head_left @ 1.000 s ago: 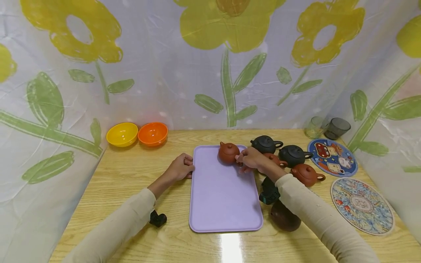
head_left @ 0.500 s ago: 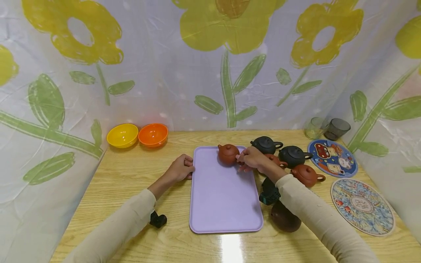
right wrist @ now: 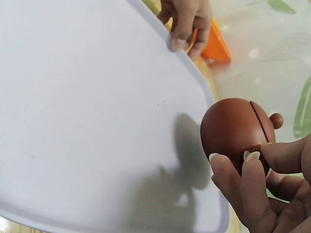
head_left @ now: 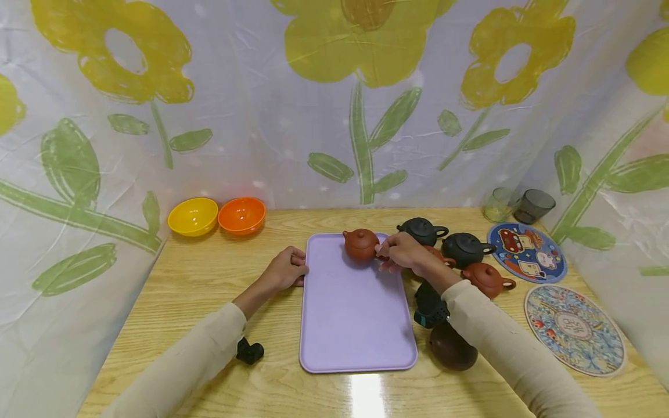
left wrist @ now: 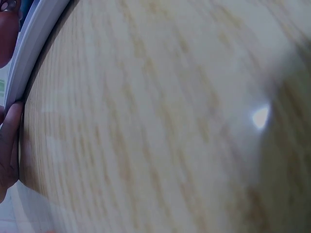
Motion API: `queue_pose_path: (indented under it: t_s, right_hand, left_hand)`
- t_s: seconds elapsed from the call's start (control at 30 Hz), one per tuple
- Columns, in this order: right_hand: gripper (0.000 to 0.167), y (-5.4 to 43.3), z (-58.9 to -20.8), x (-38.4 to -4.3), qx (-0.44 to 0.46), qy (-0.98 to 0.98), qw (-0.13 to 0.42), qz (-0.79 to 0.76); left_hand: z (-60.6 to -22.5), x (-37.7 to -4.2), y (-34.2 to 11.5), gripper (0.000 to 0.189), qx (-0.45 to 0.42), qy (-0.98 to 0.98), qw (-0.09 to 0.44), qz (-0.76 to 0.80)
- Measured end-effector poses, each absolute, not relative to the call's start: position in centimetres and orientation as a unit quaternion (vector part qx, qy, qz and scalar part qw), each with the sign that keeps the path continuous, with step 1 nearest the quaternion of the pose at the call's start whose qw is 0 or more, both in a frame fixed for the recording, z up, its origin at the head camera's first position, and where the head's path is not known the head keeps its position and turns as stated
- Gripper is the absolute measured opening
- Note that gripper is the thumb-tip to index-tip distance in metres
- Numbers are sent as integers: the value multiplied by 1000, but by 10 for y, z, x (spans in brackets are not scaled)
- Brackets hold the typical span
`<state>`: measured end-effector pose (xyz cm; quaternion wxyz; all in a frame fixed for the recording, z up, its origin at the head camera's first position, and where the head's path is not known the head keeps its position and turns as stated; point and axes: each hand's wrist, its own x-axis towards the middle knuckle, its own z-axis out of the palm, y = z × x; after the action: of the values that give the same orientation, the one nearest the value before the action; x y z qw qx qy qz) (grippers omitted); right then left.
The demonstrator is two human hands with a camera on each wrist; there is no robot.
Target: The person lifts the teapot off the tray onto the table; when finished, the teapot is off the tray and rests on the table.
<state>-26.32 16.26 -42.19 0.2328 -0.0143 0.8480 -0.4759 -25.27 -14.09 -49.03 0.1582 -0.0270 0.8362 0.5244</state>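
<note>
A reddish-brown clay teapot (head_left: 361,245) is over the far end of the lilac tray (head_left: 355,325), its spout to the left. My right hand (head_left: 403,253) pinches it by the handle side; fingers hide the handle. In the right wrist view the teapot (right wrist: 235,131) has its knobbed lid on, and a shadow falls on the tray beside it. My left hand (head_left: 284,268) grips the tray's left rim. The right wrist view has that thumb (right wrist: 179,42) on the rim, and in the left wrist view a finger (left wrist: 14,119) is at the tray's underside.
Right of the tray stand black teapots (head_left: 465,248), another reddish-brown teapot (head_left: 486,278) and a dark brown one (head_left: 452,347), partly behind the right arm. Two round mats (head_left: 575,328) and two glasses (head_left: 534,205) are farther right. Yellow (head_left: 192,217) and orange (head_left: 241,216) bowls sit back left.
My right hand keeps hold of the teapot, which has shifted slightly left over the tray. My left hand stays at the tray's rim.
</note>
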Motion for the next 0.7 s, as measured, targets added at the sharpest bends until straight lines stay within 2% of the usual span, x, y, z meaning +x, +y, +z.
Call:
queue_pose_path:
  t_s: [0.7]
  right_hand:
    - [29, 177, -399, -243, -57, 841, 236, -484]
  left_hand:
    - [-491, -252, -140, 36, -21, 833, 153, 532]
